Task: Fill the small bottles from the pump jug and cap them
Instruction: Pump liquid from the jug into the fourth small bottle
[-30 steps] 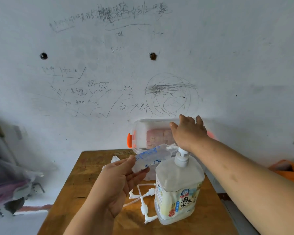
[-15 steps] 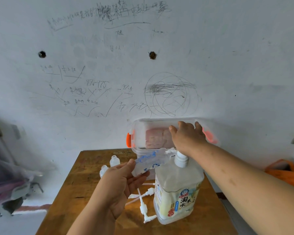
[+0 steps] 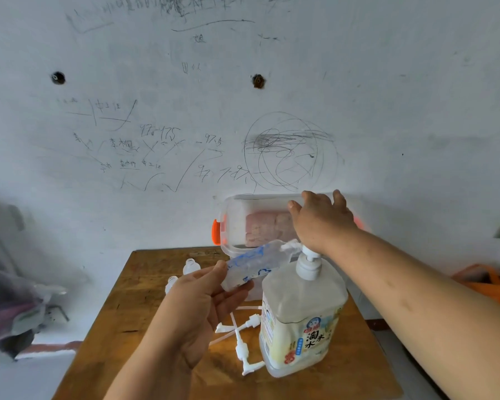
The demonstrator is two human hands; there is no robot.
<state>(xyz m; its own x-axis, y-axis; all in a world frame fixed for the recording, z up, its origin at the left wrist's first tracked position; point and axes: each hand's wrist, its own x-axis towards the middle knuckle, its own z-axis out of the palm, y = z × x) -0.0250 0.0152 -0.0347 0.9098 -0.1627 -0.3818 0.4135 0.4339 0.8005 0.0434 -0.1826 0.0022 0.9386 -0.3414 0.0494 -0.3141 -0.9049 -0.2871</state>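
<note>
The pump jug (image 3: 300,321), clear with a yellow label, stands on the wooden table (image 3: 122,327). My right hand (image 3: 321,223) rests its palm on the white pump head (image 3: 309,256), fingers straight. My left hand (image 3: 191,313) grips a small clear bottle (image 3: 251,265) with blue print, tilted with its mouth at the pump spout. Two empty small bottles (image 3: 191,265) stand uncapped behind my left hand. Several loose white pump caps (image 3: 243,342) with tubes lie left of the jug.
A clear lidded box (image 3: 234,223) with orange latches stands at the table's back edge against the scribbled wall. Bags (image 3: 9,307) hang at the left. An orange object (image 3: 491,287) sits off the table's right side.
Both hands keep their places at the pump and spout. The view has shifted a little, and a second empty bottle shows behind my left hand.
</note>
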